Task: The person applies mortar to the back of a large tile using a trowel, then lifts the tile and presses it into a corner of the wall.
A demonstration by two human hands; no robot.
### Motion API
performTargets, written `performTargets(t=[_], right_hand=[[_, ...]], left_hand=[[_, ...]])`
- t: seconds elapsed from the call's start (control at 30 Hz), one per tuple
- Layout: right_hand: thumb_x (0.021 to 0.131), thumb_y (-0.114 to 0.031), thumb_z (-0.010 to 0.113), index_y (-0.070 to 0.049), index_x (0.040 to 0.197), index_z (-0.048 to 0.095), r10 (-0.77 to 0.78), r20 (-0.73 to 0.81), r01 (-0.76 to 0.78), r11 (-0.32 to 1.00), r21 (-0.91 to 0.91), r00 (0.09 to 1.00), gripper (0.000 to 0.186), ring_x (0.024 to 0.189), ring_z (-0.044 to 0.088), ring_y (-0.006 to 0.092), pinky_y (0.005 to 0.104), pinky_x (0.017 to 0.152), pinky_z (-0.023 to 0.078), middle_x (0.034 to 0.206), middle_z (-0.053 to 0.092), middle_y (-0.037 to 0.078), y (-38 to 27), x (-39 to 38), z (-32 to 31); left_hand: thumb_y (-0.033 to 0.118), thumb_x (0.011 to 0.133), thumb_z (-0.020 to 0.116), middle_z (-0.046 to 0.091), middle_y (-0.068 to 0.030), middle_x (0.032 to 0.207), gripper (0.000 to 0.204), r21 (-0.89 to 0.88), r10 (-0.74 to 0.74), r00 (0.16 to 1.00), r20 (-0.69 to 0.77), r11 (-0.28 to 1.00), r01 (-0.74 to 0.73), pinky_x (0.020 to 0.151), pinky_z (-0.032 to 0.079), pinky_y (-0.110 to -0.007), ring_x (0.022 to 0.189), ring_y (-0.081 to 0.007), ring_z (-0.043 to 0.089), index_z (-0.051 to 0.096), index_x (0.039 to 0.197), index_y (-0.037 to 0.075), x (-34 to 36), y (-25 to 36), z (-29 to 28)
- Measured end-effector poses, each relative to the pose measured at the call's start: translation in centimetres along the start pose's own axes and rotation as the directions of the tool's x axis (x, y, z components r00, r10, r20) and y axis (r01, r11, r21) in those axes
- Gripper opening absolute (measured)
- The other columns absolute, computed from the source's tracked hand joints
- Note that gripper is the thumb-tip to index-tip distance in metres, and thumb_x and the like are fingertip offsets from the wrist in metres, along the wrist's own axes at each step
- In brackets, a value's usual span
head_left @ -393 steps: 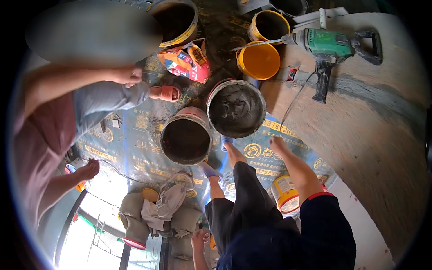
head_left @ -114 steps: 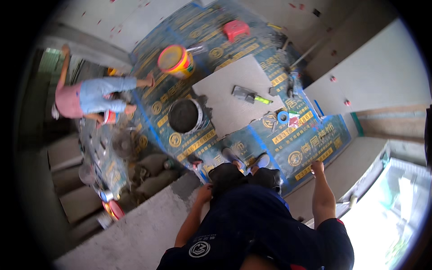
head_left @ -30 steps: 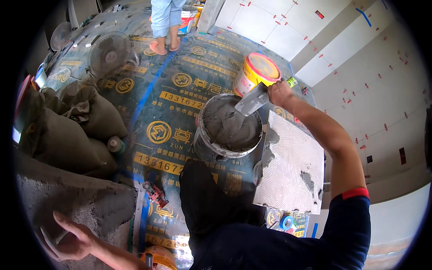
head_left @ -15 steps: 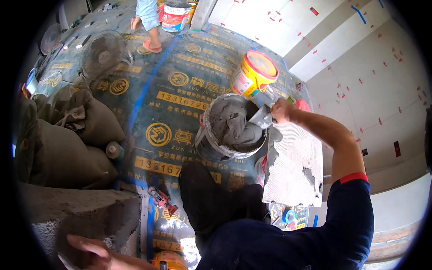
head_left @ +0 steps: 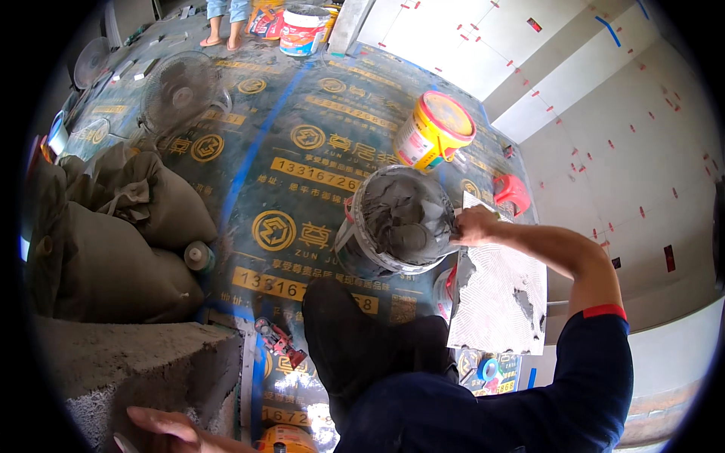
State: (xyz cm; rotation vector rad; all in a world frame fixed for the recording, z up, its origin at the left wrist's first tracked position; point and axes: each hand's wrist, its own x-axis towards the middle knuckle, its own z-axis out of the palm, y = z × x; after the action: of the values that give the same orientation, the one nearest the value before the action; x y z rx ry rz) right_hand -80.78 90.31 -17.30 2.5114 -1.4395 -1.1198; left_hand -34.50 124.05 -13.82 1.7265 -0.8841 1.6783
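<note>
My right hand (head_left: 476, 226) grips a trowel (head_left: 447, 240) at the right rim of a bucket of grey mortar (head_left: 400, 219). Most of the trowel is hidden by the hand and mortar. Beneath that forearm lies a pale tile (head_left: 498, 302) with combed mortar ridges and grey smears on its surface. At the lower left, my left hand (head_left: 162, 429) is beside a rough, mortar-smeared ledge (head_left: 143, 359). Its visible fingers are stretched apart, and the rest is cut off by the picture's edge.
A yellow bucket (head_left: 433, 132) stands beyond the mortar bucket, near a red jug (head_left: 512, 195). Full sacks (head_left: 113, 257) and a fan (head_left: 181, 94) are on the left. A red tool (head_left: 279, 343) lies near my feet. Another person's legs (head_left: 226, 26) show far off.
The trowel has gone lower into the bucket's right side, and my right hand has come down toward the tile. The other person's legs have shifted left, with both feet on the floor.
</note>
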Motion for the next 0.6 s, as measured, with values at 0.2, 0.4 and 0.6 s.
performTargets(t=[0.2, 0.4, 0.6], right_hand=[[0.081, -0.053, 0.057, -0.001, 0.076, 0.068, 0.172, 0.079, -0.189, 0.926, 0.326, 0.982, 0.054, 0.07, 0.067, 0.0287, 0.0391, 0.065, 0.052, 0.071, 0.066, 0.015, -1.9, 0.6, 2.4], [0.088, -0.033, 0.062, -0.008, 0.095, 0.072, 0.125, 0.366, -0.386, 0.275, 0.88, 0.922, 0.028, 0.044, 0.05, 0.0129, 0.0286, 0.044, 0.039, 0.054, 0.057, 0.005, -2.9, 0.7, 6.5], [0.086, -0.033, 0.061, -0.003, 0.087, 0.071, 0.133, 0.219, -0.227, 0.053, 0.972, 0.967, 0.031, 0.046, 0.049, 0.0135, 0.0293, 0.045, 0.039, 0.055, 0.055, 0.008, -5.0, 0.1, 9.0]], left_hand=[[0.028, 0.082, 0.067, 0.039, -0.0268, 0.132, 0.025, 0.053, 0.045, 0.999, -0.02, 0.998, -0.044, 0.097, 0.026, -0.055, 0.121, -0.0381, 0.034, 0.06, 0.093, 0.006, 0.1, 0.3, 0.2], [0.027, 0.078, 0.077, 0.06, -0.019, 0.113, 0.024, 0.214, 0.139, 0.989, -0.06, 0.969, -0.123, 0.084, 0.05, -0.038, 0.1, -0.0269, 0.06, 0.071, 0.091, 0.007, 1.2, 0.2, -0.6], [0.026, 0.078, 0.075, 0.059, -0.0196, 0.118, 0.022, 0.283, 0.123, 0.992, -0.028, 0.953, -0.111, 0.091, 0.047, -0.037, 0.11, -0.0286, 0.054, 0.071, 0.091, 0.009, 0.5, -0.9, -0.9]])
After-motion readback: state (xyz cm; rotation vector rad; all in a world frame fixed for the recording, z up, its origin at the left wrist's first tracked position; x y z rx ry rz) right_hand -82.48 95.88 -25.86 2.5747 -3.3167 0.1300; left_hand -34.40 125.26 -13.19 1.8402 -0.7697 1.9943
